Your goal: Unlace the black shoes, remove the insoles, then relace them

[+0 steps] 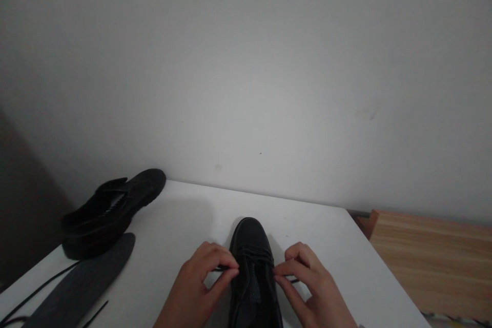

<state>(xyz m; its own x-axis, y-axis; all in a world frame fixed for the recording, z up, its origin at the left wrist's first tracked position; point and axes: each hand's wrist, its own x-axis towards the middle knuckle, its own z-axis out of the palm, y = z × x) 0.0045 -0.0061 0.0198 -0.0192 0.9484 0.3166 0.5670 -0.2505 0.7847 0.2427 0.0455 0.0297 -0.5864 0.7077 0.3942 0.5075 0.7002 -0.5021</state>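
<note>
Black shoe [250,238] on white table [346,261]; farther left, second shoe [100,234] by insole [92,282]. Pinching lace [220,268] in left hand [202,274] and right hand [313,282].

White table [169,251], two black shoes [250,236], insole [86,279], shoelace [95,314]

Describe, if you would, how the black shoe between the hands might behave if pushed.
The shoe stands upright, opening upward, so it would probably slide rather than roll. Its smoothly rounded toe suggests it may hold its shape.
</note>
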